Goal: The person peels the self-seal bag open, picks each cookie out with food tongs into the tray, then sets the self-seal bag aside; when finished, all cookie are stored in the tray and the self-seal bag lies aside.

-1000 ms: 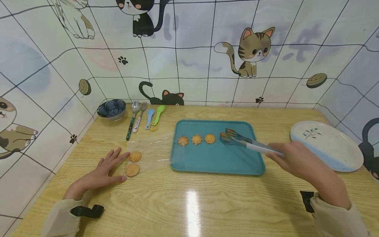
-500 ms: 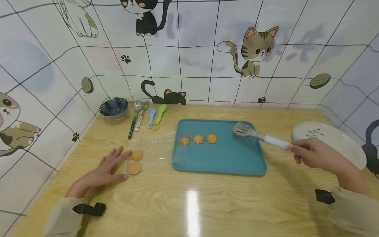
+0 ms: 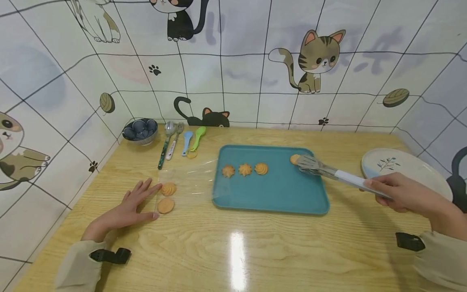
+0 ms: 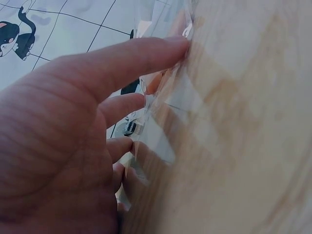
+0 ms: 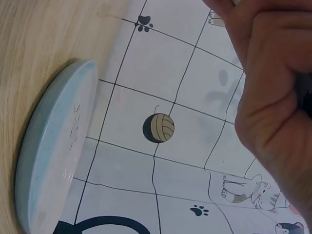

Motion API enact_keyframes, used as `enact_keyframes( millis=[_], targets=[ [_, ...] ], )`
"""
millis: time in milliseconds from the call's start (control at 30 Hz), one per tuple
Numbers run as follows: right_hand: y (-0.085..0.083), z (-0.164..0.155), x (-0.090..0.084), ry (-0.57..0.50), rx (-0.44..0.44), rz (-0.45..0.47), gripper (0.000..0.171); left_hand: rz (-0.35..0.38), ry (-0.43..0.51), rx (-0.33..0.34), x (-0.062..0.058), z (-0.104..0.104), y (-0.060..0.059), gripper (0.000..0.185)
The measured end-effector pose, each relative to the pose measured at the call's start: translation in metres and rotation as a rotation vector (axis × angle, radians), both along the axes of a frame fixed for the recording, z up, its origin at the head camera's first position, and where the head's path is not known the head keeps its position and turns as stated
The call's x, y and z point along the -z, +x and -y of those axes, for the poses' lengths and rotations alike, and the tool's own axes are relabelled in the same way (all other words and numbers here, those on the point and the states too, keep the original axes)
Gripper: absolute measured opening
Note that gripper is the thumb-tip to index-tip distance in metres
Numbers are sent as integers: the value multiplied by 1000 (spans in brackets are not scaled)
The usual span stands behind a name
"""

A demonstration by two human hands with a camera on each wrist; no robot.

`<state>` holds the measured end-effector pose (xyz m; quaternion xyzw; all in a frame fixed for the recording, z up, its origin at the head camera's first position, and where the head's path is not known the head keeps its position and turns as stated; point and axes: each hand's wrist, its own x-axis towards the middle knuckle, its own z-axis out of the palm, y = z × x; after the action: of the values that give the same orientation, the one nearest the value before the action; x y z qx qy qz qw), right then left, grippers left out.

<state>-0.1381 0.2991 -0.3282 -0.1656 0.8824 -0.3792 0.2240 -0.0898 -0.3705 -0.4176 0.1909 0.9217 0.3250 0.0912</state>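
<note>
With my right hand (image 3: 410, 194) I grip metal tongs (image 3: 333, 172) by their white handle. The tongs' slotted head hangs over the right part of the teal tray (image 3: 277, 198), just right of a round cookie (image 3: 294, 159) and partly overlapping it in view. Three piped cookies (image 3: 245, 169) sit in a row on the tray's left half. My left hand (image 3: 127, 209) rests on the table with spread fingers, touching the left end of a clear plastic bag (image 3: 193, 182). Inside the bag a swirled cookie (image 3: 168, 189) and a flat-faced one (image 3: 166, 205) lie by my fingertips.
An oval white and blue plate (image 3: 401, 166) stands to the right, partly behind my right hand. At the back left are a bowl with dark blue cups (image 3: 140, 130), a spoon (image 3: 166, 144), a fork (image 3: 175, 142), and blue (image 3: 187, 142) and green (image 3: 198, 138) small spoons.
My right hand has moved right and the tongs have carried a cookie to the tray's far right. That cookie now shows beside the tongs' head. My left hand has stayed put.
</note>
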Motion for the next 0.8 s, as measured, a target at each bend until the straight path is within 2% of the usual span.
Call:
enact_keyframes(
  millis=[67,300,433,533,633,800],
  targets=[
    [1,3,-1,0,-31,-25,35,0,0,-1,0,0,0,78],
    [11,5,-13,191,-12,-136,31,6,-7,-6,0,0,1,78],
    [18,7,-20,254,-4,-218,28,3,-22,-7,-2,-1,0,79],
    [22,15,-22,227,-15,-284,23,7,-26,-5,-3,-2,-1,80],
    [24,29,-23,162,-64,-347,15,9,-18,-3,-4,-3,0,80],
    [25,71,-21,78,-139,-437,31,7,-14,-1,-4,-3,1,80]
  ],
)
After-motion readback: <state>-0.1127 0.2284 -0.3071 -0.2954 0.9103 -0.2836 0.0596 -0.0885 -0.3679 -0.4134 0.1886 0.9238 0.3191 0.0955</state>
